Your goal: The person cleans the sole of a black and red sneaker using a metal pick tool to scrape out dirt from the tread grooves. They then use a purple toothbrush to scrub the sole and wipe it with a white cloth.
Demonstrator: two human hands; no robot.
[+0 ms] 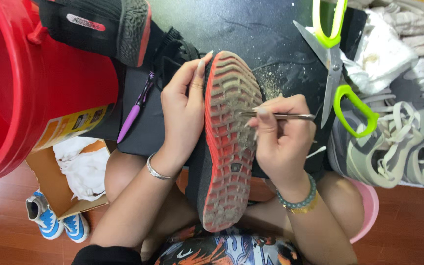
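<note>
I sat low with my knees up, and the shoe (229, 142) lay sole-up across my lap, toe end toward the black tabletop (251, 29). My left hand (185, 110) was wrapped along the shoe's side, fingers curled closed on the edge, thumb up by the toe. My right hand (280, 140) was pinched shut around a thin metal pick (278, 116), its tip down in the grooves of the orange-red tread, which was caked with pale grit.

The tabletop was a dark mat, dusted with sandy crumbs (270, 86) just beside the shoe's toe. A pair of scissors with lime-green handles (337, 64) lay open on its right side, near my right hand but not touching it. A purple-handled brush (141, 105) rested on the left part of the mat, just beside my left hand. The matching black shoe (106, 27) sat further up, leaning against a big red bucket (35, 88) that filled the left of my view.

To the right, a grey and pale green sneaker (393, 147) with loose laces lay by a heap of white rags (393, 44). Down left, an open cardboard box (50, 181) held white cloth (87, 167), and a small blue and white shoe (55, 221) stood on the reddish wooden floor (6, 230). A pink rim (369, 206) showed beside my right knee.
</note>
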